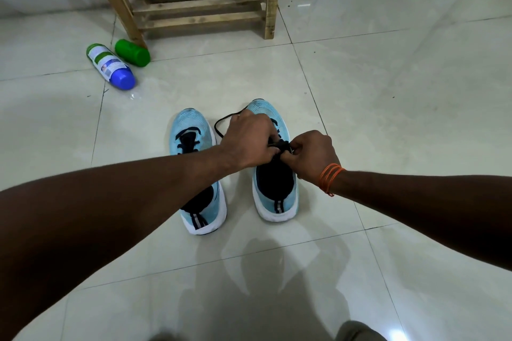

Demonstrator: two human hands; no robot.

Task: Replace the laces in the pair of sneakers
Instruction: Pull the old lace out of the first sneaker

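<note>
Two light-blue sneakers with white soles stand side by side on the tiled floor, toes pointing away from me. The left sneaker shows dark eyelets and a dark tongue; my left forearm crosses over its heel. Over the right sneaker both hands meet at the lacing. My left hand and my right hand each pinch the black lace, which loops out to the left of the toe. My fingers hide the eyelets of that shoe.
A blue-capped bottle and a green container lie on the floor at the back left. Behind them stands a wooden frame against the wall. Glossy tiles surround the shoes.
</note>
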